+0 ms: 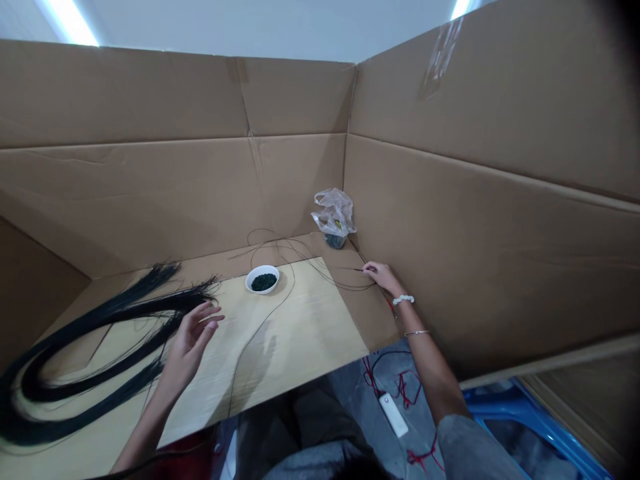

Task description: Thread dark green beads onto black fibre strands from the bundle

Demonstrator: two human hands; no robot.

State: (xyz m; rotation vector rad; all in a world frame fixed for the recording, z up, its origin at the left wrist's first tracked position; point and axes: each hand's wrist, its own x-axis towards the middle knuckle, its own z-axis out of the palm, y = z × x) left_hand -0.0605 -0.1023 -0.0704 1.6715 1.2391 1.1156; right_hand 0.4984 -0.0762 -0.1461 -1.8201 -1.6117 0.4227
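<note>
My right hand (384,279) is at the right edge of the work board, its fingertips pinched on a thin dark strand (359,269). Long loose loops of strand (300,248) spread leftward from near it. My left hand (194,333) hovers over the board with its fingers apart and slightly bent; no held thing shows in it. Beside it on the left lies a thick, curved bundle of long dark strands (60,347), frayed at the ends. Between the hands, a white bowl (263,291) holds many tiny dark green pieces (263,282).
Tall cardboard walls (175,193) enclose the pale board (300,333). A clear plastic bag (334,212) rests on a dark container (335,241) in the back corner. Below are a white power strip (393,415), red cords (420,457) and a blue plastic stool (530,417).
</note>
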